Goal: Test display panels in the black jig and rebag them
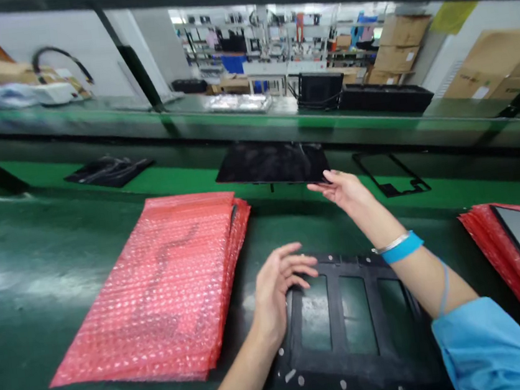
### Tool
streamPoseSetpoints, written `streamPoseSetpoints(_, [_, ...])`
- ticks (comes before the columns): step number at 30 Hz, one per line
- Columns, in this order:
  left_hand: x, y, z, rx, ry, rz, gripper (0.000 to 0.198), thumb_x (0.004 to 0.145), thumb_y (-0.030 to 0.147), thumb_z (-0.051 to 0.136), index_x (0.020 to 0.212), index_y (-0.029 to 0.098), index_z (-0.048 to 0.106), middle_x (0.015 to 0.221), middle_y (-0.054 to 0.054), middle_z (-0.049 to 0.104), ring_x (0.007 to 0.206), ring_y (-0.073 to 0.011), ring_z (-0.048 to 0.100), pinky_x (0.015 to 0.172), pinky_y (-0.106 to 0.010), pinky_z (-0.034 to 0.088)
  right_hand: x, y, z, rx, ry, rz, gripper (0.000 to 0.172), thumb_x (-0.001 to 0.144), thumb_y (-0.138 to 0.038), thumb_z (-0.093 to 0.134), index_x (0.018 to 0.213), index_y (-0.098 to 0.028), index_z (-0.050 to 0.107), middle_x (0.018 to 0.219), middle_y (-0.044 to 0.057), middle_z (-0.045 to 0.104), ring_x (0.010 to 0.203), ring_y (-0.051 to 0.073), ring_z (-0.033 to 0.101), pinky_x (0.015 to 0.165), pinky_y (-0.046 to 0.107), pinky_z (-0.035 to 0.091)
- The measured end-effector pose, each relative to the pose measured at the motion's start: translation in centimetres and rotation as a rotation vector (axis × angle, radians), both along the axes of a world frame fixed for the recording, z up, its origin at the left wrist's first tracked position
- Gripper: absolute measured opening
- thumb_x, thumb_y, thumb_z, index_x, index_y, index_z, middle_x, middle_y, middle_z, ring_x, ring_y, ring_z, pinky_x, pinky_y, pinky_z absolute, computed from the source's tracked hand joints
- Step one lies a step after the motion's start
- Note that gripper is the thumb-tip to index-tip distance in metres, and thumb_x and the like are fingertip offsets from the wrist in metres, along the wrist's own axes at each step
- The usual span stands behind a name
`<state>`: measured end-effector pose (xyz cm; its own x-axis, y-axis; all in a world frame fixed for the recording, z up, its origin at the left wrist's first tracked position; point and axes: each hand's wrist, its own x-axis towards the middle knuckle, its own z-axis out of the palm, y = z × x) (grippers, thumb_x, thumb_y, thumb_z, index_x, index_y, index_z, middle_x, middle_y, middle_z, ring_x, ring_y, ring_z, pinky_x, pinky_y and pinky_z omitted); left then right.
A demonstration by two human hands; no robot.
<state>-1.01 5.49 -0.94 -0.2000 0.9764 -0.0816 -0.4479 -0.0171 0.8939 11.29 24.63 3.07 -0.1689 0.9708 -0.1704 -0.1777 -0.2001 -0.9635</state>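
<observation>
A workshop is indicated by the green surface [41, 251], crowded shelves [264, 35] at upper centre and cardboard boxes [395, 58] stacked at upper right.

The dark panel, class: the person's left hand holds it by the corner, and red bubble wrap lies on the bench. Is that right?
Wrong hand: the head view shows the right hand holding the dark panel by the corner. Red bubble wrap does lie on the bench.

Green bench [61, 261] with red bubble-wrap pouches [151, 307] left and right, 1 black frame [337, 317] between
</observation>
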Motion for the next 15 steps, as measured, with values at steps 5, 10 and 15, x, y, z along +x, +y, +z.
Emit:
streamPoseSetpoints(5, [0.7, 0.2, -2.2, 0.018, 0.065, -0.100, 0.054, 0.083, 0.065, 0.062, 0.091, 0.013, 0.069, 0.081, -0.014, 0.075, 0.064, -0.0213, 0.068, 0.056, -0.028, 0.045, -2.0, 3.1, -2.6, -0.008, -0.289, -0.044, 0.033, 0.096, -0.038, 0.063, 0.119, -0.015, 0.061, 0.111, 0.008, 0.064, 0.091, 0.018, 0.065, 0.076, 0.036, 0.058])
streamPoseSetpoints(10, [0.9, 0.3, -3.4, 0.008, 0.052, -0.157, 0.054, 0.082, 0.066, 0.063, 0.090, 0.014, 0.071, 0.079, -0.013, 0.075, 0.064, -0.0204, 0.068, 0.055, -0.027, 0.044, 3.1, 5.6, -4.3, 0.022, -0.783, -0.205, 0.039, 0.096, -0.038, 0.063, 0.129, -0.018, 0.058, 0.131, 0.011, 0.057, 0.112, 0.025, 0.060, 0.093, 0.048, 0.053])
streamPoseSetpoints(15, [1.0, 0.2, -2.5, 0.001, 0.036, -0.157, 0.051, 0.084, 0.064, 0.063, 0.091, 0.014, 0.072, 0.081, -0.013, 0.076, 0.066, -0.0202, 0.068, 0.057, -0.027, 0.044, 8.4, 6.4, -5.4, 0.061, -1.192, -0.292, 0.042, 0.094, -0.035, 0.065, 0.131, -0.018, 0.057, 0.140, 0.012, 0.052, 0.126, 0.030, 0.052, 0.104, 0.056, 0.045])
